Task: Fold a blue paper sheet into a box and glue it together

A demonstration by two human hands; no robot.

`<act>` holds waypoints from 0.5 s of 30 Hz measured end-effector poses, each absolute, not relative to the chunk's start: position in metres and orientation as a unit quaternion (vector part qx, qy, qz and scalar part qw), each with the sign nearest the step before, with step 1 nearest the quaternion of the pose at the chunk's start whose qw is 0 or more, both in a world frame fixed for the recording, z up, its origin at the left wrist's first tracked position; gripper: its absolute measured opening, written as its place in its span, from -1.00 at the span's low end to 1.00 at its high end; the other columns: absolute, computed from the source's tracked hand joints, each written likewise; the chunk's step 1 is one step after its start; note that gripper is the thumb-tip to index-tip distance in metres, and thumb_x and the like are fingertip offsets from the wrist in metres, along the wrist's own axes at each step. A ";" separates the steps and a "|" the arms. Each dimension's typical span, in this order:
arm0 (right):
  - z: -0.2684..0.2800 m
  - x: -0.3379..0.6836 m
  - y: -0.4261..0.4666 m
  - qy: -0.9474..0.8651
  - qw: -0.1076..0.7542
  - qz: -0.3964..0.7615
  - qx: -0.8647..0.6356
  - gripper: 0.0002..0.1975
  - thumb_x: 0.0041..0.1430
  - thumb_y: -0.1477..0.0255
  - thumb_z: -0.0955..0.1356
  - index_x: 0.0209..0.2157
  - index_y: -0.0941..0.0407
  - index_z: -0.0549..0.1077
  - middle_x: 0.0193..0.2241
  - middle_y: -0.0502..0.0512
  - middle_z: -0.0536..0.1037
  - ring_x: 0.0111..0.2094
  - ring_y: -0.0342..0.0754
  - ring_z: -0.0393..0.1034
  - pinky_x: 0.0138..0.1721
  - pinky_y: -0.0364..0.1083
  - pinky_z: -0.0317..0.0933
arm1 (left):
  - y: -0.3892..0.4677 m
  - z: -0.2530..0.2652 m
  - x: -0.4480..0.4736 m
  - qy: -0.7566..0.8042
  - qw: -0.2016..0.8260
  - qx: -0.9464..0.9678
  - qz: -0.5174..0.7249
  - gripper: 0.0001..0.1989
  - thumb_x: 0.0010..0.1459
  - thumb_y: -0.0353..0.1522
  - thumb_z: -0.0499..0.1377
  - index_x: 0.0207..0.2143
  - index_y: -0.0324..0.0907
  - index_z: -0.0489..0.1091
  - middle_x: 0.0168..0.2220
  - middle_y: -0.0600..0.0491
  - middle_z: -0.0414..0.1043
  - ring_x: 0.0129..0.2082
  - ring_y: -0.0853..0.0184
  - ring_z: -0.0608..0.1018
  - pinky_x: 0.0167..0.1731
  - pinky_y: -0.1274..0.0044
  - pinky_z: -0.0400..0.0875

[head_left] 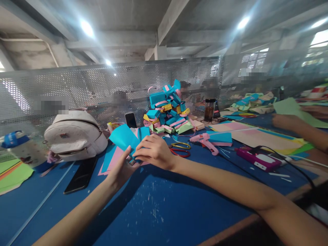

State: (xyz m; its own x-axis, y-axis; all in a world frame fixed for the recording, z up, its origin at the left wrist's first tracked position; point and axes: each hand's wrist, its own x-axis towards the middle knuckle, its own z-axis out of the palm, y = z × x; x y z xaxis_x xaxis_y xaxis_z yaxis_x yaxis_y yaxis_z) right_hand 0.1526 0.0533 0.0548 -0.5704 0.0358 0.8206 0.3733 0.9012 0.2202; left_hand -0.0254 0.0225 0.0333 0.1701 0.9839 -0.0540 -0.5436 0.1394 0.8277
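Grip: blue paper sheet (124,137) is pinched at its lower edge between both hands, just above the table.
Left hand (120,171): fingers curled up from below, thumb pressed onto the sheet's lower edge.
Right hand (153,151): closed over the same edge from above, knuckles up.
Sheet: thin, smooth, turquoise, curled into a loose cone shape.
Beneath: flat pink and blue paper (111,159) is laid on the blue table (159,208), which is scuffed and flecked white.
Nearby: scissors (180,149) with red and yellow loops; pink glue gun (205,141); black phone (80,176).
Behind: heap of folded coloured paper pieces (167,112); white backpack (74,135); perforated metal screen (89,85).
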 end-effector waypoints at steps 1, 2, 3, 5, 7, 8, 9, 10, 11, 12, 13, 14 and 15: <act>0.055 0.153 0.053 -0.867 0.448 -0.181 -0.119 -0.82 0.32 0.34 0.31 -0.25 0.03 0.56 -0.28 -0.02 0.59 -0.24 -0.07 0.33 -0.22 -0.05 0.09 | 0.021 0.034 -0.024 0.321 0.684 0.341 0.559 -0.84 0.17 -0.26 0.22 -0.27 -0.16 0.38 -0.29 0.03 0.44 -0.26 0.30 0.53 -0.09 0.35 0.49; 0.055 0.152 0.054 -0.868 0.449 -0.174 -0.120 -0.83 0.31 0.34 0.31 -0.25 0.03 0.56 -0.29 -0.02 0.59 -0.24 -0.07 0.33 -0.23 -0.05 0.09 | 0.020 0.034 -0.023 0.323 0.684 0.337 0.560 -0.83 0.18 -0.26 0.22 -0.25 -0.16 0.38 -0.27 0.02 0.45 -0.25 0.30 0.53 -0.09 0.35 0.49; 0.054 0.152 0.054 -0.869 0.450 -0.168 -0.121 -0.83 0.30 0.34 0.32 -0.26 0.03 0.56 -0.29 -0.01 0.59 -0.25 -0.07 0.32 -0.23 -0.04 0.08 | 0.019 0.035 -0.022 0.325 0.684 0.332 0.562 -0.82 0.17 -0.26 0.23 -0.24 -0.17 0.38 -0.24 0.01 0.45 -0.24 0.30 0.53 -0.08 0.35 0.48; 0.054 0.152 0.054 -0.870 0.450 -0.160 -0.122 -0.84 0.29 0.34 0.33 -0.28 0.03 0.56 -0.30 -0.01 0.59 -0.26 -0.06 0.32 -0.22 -0.04 0.08 | 0.017 0.035 -0.019 0.329 0.682 0.324 0.567 -0.81 0.17 -0.28 0.23 -0.20 -0.16 0.37 -0.19 0.00 0.46 -0.22 0.30 0.54 -0.05 0.34 0.47; 0.054 0.151 0.053 -0.871 0.449 -0.156 -0.122 -0.85 0.28 0.34 0.34 -0.30 0.04 0.56 -0.31 -0.01 0.59 -0.26 -0.06 0.31 -0.22 -0.04 0.09 | 0.016 0.036 -0.018 0.334 0.679 0.319 0.571 -0.79 0.18 -0.29 0.23 -0.17 -0.17 0.37 -0.14 -0.02 0.45 -0.20 0.29 0.54 -0.03 0.33 0.45; 0.054 0.151 0.053 -0.871 0.450 -0.154 -0.122 -0.85 0.28 0.34 0.34 -0.31 0.04 0.55 -0.31 -0.02 0.59 -0.26 -0.06 0.31 -0.23 -0.05 0.09 | 0.015 0.037 -0.017 0.336 0.677 0.318 0.572 -0.79 0.18 -0.29 0.22 -0.15 -0.17 0.37 -0.12 -0.03 0.45 -0.19 0.28 0.54 -0.03 0.32 0.45; 0.054 0.150 0.052 -0.872 0.450 -0.152 -0.121 -0.86 0.28 0.35 0.34 -0.31 0.05 0.55 -0.31 -0.03 0.58 -0.26 -0.06 0.30 -0.23 -0.05 0.09 | 0.015 0.037 -0.016 0.338 0.675 0.319 0.573 -0.79 0.19 -0.30 0.21 -0.14 -0.17 0.37 -0.10 -0.05 0.45 -0.19 0.28 0.54 -0.04 0.33 0.46; 0.055 0.150 0.051 -0.872 0.449 -0.150 -0.121 -0.85 0.28 0.36 0.34 -0.32 0.05 0.54 -0.31 -0.03 0.58 -0.26 -0.06 0.30 -0.23 -0.05 0.09 | 0.014 0.038 -0.016 0.341 0.674 0.319 0.573 -0.79 0.20 -0.31 0.21 -0.13 -0.18 0.37 -0.10 -0.05 0.45 -0.20 0.27 0.54 -0.06 0.34 0.46; 0.055 0.150 0.050 -0.874 0.447 -0.149 -0.121 -0.85 0.29 0.37 0.33 -0.33 0.06 0.54 -0.31 -0.03 0.58 -0.25 -0.06 0.30 -0.23 -0.05 0.08 | 0.013 0.039 -0.016 0.342 0.673 0.320 0.573 -0.79 0.20 -0.31 0.20 -0.13 -0.18 0.37 -0.11 -0.05 0.45 -0.22 0.27 0.55 -0.08 0.35 0.47; 0.056 0.150 0.050 -0.876 0.443 -0.149 -0.122 -0.84 0.29 0.38 0.32 -0.33 0.07 0.53 -0.31 -0.02 0.58 -0.25 -0.06 0.29 -0.23 -0.05 0.08 | 0.013 0.039 -0.015 0.343 0.672 0.320 0.573 -0.80 0.20 -0.32 0.21 -0.14 -0.18 0.38 -0.14 -0.05 0.46 -0.23 0.27 0.55 -0.11 0.36 0.48; 0.056 0.149 0.049 -0.877 0.439 -0.149 -0.124 -0.83 0.30 0.38 0.32 -0.33 0.07 0.53 -0.31 -0.01 0.58 -0.24 -0.06 0.29 -0.23 -0.05 0.08 | 0.012 0.040 -0.015 0.344 0.671 0.320 0.574 -0.82 0.20 -0.32 0.21 -0.15 -0.18 0.39 -0.16 -0.04 0.46 -0.25 0.27 0.55 -0.14 0.37 0.49; 0.056 0.149 0.049 -0.878 0.436 -0.151 -0.126 -0.83 0.31 0.39 0.31 -0.33 0.08 0.53 -0.30 -0.01 0.58 -0.24 -0.06 0.29 -0.23 -0.05 0.08 | 0.012 0.040 -0.014 0.344 0.669 0.320 0.576 -0.83 0.20 -0.33 0.20 -0.17 -0.19 0.39 -0.20 -0.03 0.47 -0.27 0.28 0.55 -0.17 0.38 0.50; 0.056 0.149 0.049 -0.879 0.434 -0.153 -0.128 -0.82 0.32 0.39 0.30 -0.33 0.08 0.52 -0.30 -0.01 0.58 -0.24 -0.06 0.29 -0.22 -0.05 0.08 | 0.012 0.040 -0.014 0.343 0.668 0.319 0.578 -0.86 0.20 -0.34 0.20 -0.19 -0.19 0.40 -0.24 -0.01 0.47 -0.29 0.29 0.54 -0.19 0.39 0.51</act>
